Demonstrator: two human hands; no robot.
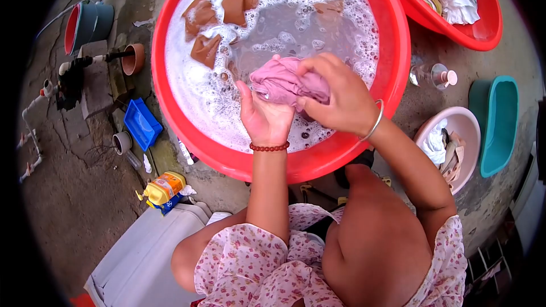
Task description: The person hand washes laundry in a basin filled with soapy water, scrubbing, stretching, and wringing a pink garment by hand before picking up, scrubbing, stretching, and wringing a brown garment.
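Soft, even daylight lights the view, casting only faint, blurry-edged shadows. The foam (pixel 187 92) glares near white in patches. Folds in the pink cloth (pixel 276 82) look fairly crisp at the centre, while wide-angle distortion bends the softer margins toward black corners.

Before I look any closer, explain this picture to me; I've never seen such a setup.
There is no machine here, just one person's bare hands. The single picture comes from a camera worn on that person's head, looking forward and down. The left hand is palm up under a bunched pink cloth; the right hand has its grip on the cloth's other side. Beneath is a red tub of foamy water with brown cloths in it. Nearby on the ground are a pink basin and a green tub.
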